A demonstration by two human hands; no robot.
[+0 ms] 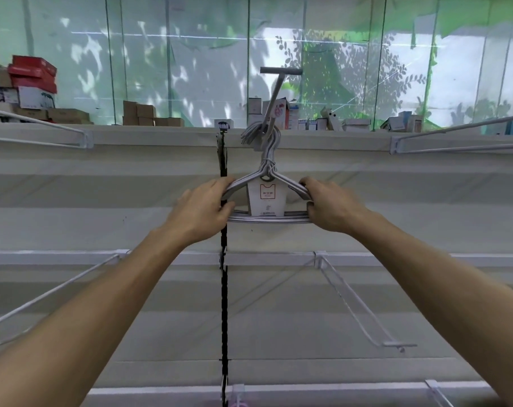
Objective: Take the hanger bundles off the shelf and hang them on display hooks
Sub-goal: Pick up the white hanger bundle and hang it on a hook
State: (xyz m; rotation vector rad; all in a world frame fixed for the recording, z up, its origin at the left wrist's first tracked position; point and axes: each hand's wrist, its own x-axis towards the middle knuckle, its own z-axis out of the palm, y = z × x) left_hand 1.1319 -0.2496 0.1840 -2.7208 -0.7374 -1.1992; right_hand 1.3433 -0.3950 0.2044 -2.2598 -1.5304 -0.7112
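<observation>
A bundle of grey wire hangers (267,218) with a white paper label (267,198) is held up against the white display wall. Its hook tops (268,139) sit around a grey display hook (274,98) that juts out toward me from the top of the wall. My left hand (204,208) grips the bundle's left shoulder. The right shoulder is gripped by my right hand (330,204). Both arms reach up and forward.
Empty white wire hooks (367,304) stick out of the wall at lower right, lower left (52,295), upper left (43,124) and upper right (455,132). A black slotted upright (224,304) runs down the wall. Boxes (33,83) stand on top of the unit before a glass window.
</observation>
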